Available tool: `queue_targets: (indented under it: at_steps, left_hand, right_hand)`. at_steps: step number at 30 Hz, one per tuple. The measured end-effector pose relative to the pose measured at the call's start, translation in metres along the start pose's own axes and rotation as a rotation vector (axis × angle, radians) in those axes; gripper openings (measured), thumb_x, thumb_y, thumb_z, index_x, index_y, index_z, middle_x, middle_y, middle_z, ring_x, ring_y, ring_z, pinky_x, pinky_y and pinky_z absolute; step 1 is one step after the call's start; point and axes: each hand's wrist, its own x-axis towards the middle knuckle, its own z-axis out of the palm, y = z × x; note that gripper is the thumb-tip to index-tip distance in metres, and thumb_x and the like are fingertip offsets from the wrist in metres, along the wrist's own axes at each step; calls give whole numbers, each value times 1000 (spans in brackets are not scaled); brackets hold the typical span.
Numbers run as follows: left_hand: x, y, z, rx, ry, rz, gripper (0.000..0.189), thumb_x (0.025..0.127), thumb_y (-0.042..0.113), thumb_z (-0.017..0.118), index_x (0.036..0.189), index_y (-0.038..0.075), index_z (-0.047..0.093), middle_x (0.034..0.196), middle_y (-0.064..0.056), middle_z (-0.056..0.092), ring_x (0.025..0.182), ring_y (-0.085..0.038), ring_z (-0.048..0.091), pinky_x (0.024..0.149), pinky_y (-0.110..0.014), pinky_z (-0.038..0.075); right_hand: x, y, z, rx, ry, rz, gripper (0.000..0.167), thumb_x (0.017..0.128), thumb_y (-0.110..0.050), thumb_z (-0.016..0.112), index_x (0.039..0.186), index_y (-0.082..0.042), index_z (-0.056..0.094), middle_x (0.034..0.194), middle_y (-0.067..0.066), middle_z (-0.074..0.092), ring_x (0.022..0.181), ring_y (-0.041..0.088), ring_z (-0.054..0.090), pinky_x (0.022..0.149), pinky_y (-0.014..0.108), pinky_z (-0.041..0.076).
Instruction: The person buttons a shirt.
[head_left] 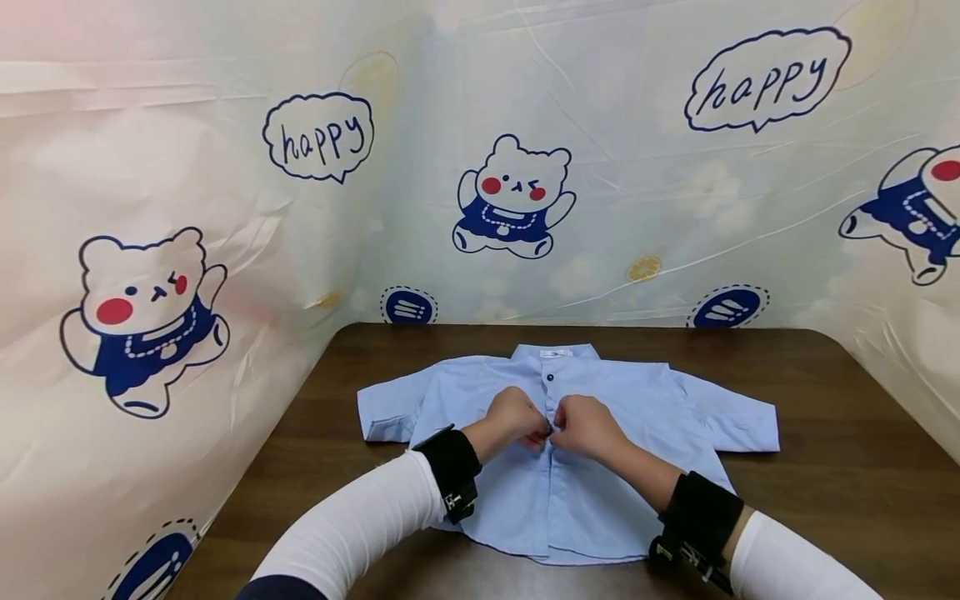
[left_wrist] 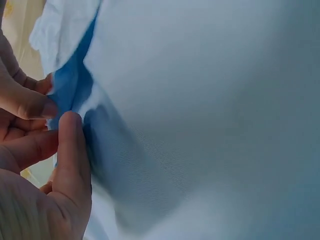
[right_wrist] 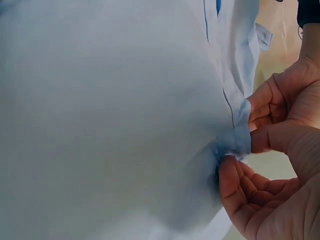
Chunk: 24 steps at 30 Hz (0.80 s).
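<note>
A light blue short-sleeved shirt [head_left: 480,492] lies front up on the table, collar at the far side. My left hand [head_left: 517,417] pinches the front placket near mid-chest; in the left wrist view its thumb and fingers meet at the cloth edge. Close beside it, my right hand [head_left: 588,427] pinches the same placket from the other side. The right wrist view shows the right thumb and forefinger [right_wrist: 231,182] on the gathered edge. A dark button [head_left: 551,377] sits above the hands, below the collar. Whatever lies between the fingertips is mostly hidden.
The dark brown wooden table [head_left: 840,392] extends around the shirt. A printed curtain [head_left: 637,183] with cartoon bears hangs behind and at both sides. Black straps [head_left: 452,471] wrap both wrists over white sleeves.
</note>
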Motion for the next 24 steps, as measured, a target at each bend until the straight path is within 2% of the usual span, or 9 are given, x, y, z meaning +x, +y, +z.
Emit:
queue_targets:
  at_steps: [7, 13, 16, 21, 24]
  left_hand:
    - [4, -4, 5, 154, 40, 25, 19, 79, 3, 76, 62, 3, 68, 56, -6, 63, 50, -16, 64, 48, -25, 53]
    - [2, -8, 6, 184, 30, 75, 21, 77, 3, 77, 59, 2, 66, 55, -8, 63, 48, -17, 62, 46, -26, 52]
    - [2, -10, 5, 101, 14, 81, 17, 78, 0, 76, 63, 0, 68, 57, -8, 64, 51, -15, 63, 49, -26, 53]
    - [-1, -12, 3, -114, -39, 55, 6, 82, -5, 70, 75, -5, 70, 62, -9, 66, 55, -13, 64, 55, -26, 56]
    - [-2, -14, 3, -184, -58, 39, 5, 83, -6, 68, 79, -7, 69, 62, -9, 66, 54, -12, 62, 55, -25, 55]
  right_hand:
    - [-5, 5, 0, 93, 11, 16, 12, 74, 0, 75, 81, -5, 65, 67, 1, 56, 63, 15, 52, 59, 29, 47]
    - [-8, 9, -3, 144, 20, -7, 9, 75, 2, 71, 82, -4, 70, 66, -1, 56, 62, 14, 50, 58, 28, 45]
    - [-9, 11, -4, 168, 23, -36, 9, 74, 2, 70, 81, -4, 71, 64, -2, 55, 61, 13, 49, 57, 27, 44]
    - [-13, 12, -6, 220, 11, -46, 9, 76, 3, 68, 82, -3, 72, 62, -2, 54, 59, 12, 49, 54, 26, 42]
    - [-14, 11, -7, 243, -6, -31, 9, 77, 3, 68, 84, -3, 72, 63, -1, 53, 59, 13, 49, 54, 26, 43]
